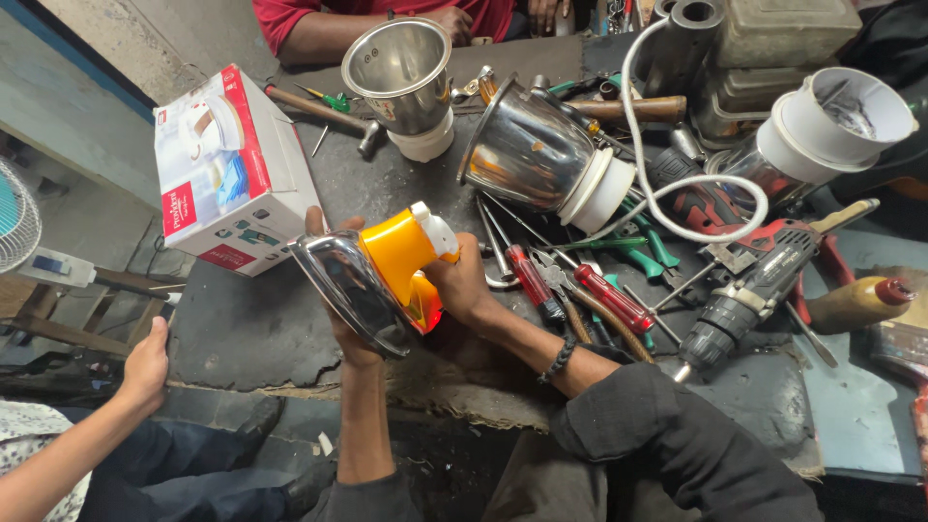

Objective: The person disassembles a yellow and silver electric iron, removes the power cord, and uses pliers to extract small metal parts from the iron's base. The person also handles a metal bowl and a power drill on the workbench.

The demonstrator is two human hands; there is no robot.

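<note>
Both hands hold a clothes iron (382, 280) with an orange-yellow body and a shiny metal soleplate, lifted just above the near edge of the dark worktop (251, 324). The left hand (340, 319) cups the soleplate from below, with the thumb showing past the plate's upper edge, and the right hand (462, 285) grips the orange body on the side away from the soleplate. The iron is tilted, its soleplate facing left and downward. Just left of the iron and a little farther back lies a white and red cardboard box (227, 169), on the worktop's left corner. Behind the iron stands an upright steel mixer jar (401, 82) on a white base, and right of that jar a larger steel jar (536, 155) lies on its side. Just right of the iron is a heap of red-handled screwdrivers (570, 285) and green-handled pliers (643, 246), with a cordless drill (749, 290) beyond them. Well left of the iron and below it, another person's hand (145, 367) rests at the worktop's edge.
</note>
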